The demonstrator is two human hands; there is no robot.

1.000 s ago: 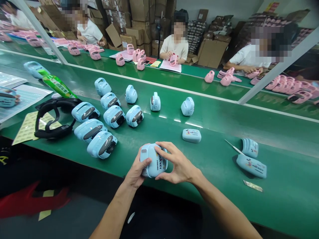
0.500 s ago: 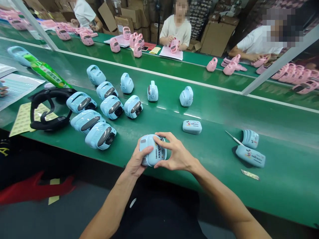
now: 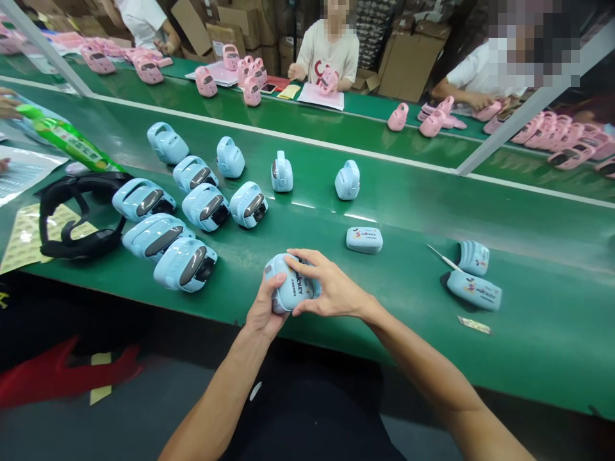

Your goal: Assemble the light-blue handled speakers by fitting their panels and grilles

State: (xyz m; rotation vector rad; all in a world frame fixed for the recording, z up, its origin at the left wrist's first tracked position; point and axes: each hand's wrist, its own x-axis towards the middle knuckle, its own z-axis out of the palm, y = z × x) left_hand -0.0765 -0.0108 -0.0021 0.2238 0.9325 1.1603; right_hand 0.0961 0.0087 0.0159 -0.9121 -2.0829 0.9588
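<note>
Both my hands hold one light-blue rounded plastic case (image 3: 291, 292) with "Mickey Friends" printing, just above the near edge of the green bench (image 3: 307, 234). My left hand (image 3: 266, 301) grips its left end, thumb lying on the top face. On the right end, my right hand (image 3: 327, 285) has its fingers over the far edge and its thumb at the near edge. Behind my right hand lies a small printed blue piece (image 3: 364, 239). Further right are a curved blue shell (image 3: 473, 257), a longer printed blue piece (image 3: 475, 291) and a thin pointed tool (image 3: 444, 258).
Several blue units with handles and dark panels (image 3: 186, 264) stand on the left. Beside them lie a black headset with a strap (image 3: 81, 246), a green packet (image 3: 72, 137) and a yellow sticker sheet (image 3: 19, 240). Co-workers sit across the bench with pink units (image 3: 252, 91).
The view has shifted slightly, so the bench items appear further left. Both hands keep their hold on the case. At the far left, another person's hand now shows near the green packet.
</note>
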